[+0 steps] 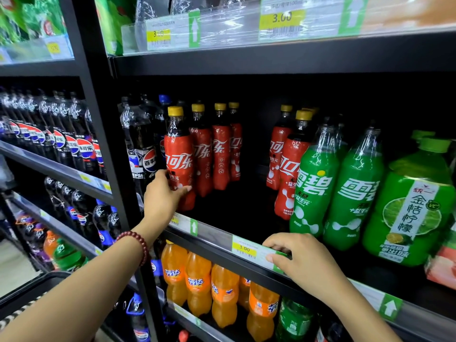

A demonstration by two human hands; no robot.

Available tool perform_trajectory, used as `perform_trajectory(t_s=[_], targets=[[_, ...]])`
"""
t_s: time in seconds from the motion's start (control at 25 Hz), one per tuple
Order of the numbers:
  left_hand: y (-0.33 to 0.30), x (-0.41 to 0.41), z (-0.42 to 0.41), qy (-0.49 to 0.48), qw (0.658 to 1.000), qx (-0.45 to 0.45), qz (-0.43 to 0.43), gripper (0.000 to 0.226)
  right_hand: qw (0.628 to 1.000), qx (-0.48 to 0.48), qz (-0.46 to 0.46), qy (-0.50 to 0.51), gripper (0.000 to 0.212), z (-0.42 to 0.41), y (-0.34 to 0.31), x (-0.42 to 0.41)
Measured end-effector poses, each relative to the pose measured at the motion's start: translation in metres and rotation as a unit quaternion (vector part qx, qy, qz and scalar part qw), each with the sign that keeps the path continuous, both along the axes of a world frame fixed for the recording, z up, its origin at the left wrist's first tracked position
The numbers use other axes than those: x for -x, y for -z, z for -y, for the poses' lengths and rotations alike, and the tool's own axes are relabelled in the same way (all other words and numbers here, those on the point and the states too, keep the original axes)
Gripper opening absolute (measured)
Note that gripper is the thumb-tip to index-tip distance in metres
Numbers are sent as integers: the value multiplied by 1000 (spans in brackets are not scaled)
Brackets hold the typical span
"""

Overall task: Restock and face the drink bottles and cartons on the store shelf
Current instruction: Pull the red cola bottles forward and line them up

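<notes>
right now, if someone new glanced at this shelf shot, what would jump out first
Probably the left hand wrapped around the front red cola bottle at the left of the middle shelf, with a dark empty gap beside that row. Next, the right hand resting on the shelf edge over the yellow 3.00 price tag. Bright green soda bottles stand out on the right, and orange soda bottles fill the shelf below.

Just one head cam here — looks forward and slightly down, really close to the middle shelf (pixel 222 233), tilted a bit.
</notes>
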State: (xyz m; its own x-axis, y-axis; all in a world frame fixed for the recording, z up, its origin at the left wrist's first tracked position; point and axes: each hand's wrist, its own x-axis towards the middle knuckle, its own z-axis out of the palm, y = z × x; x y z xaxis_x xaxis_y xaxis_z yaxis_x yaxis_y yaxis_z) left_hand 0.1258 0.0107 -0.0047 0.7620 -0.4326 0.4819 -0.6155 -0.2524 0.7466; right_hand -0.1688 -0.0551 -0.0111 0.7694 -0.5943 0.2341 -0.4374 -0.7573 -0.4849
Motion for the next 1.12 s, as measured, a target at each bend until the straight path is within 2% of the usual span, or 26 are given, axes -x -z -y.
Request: perform_trajectory(t_s=[0.12, 0.44, 0.6, 0.76, 0.88, 1.12], targets=[[4, -7, 5, -24, 999, -23, 10, 48, 1000, 4, -3, 0, 13, -1, -1, 0], [6, -10, 9, -35, 999, -31, 7, 48, 1000, 2, 4, 3, 13, -1, -3, 2], [2, -3, 2, -4, 999, 19, -26, 59, 1000, 2, -5, 5, 13, -4, -5, 1], [-7, 18, -5, -30, 993, 70, 88, 43, 1000, 7, -20, 6, 12, -5, -6, 0], [-19, 40, 12, 44, 991, 71, 104, 33, 1000, 8, -26, 10, 12, -6, -7, 0], [-25, 64, 70, 134, 987, 40, 74, 40, 998, -4, -59, -22, 8, -4, -9, -14]])
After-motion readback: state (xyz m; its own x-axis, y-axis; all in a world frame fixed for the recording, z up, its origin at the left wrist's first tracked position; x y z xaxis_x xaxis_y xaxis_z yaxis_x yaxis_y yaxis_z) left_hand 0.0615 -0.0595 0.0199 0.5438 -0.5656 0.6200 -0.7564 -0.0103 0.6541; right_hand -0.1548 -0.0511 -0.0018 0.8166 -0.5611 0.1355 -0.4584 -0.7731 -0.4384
